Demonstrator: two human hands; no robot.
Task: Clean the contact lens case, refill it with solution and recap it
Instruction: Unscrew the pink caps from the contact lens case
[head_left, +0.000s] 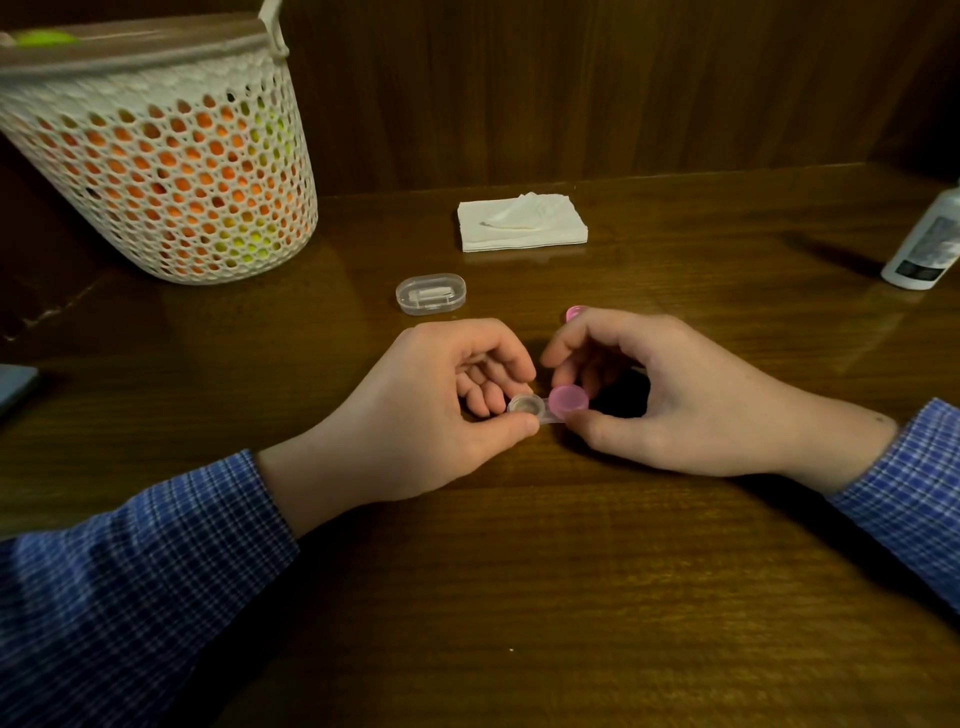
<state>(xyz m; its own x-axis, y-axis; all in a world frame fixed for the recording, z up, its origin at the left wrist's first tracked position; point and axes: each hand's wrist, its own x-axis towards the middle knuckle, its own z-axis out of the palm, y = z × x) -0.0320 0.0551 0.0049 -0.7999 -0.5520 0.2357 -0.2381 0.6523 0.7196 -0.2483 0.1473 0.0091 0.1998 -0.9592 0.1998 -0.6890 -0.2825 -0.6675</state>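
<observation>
Lens case (540, 409) — both hands' grip

1. White bottle (930, 239): I see it cut off by the right edge; its label print is too small to read.
2. Pink cap (573, 313): mostly hidden behind the right hand (670, 395); only a sliver shows.
3. Mesh basket (156, 150): cropped at the left and top edges; I cannot identify its orange and yellow contents.
4. Clear oval box (430, 293): I cannot make out the white contents.
5. Grey object (15, 384): cut by the left edge, unidentifiable.
</observation>
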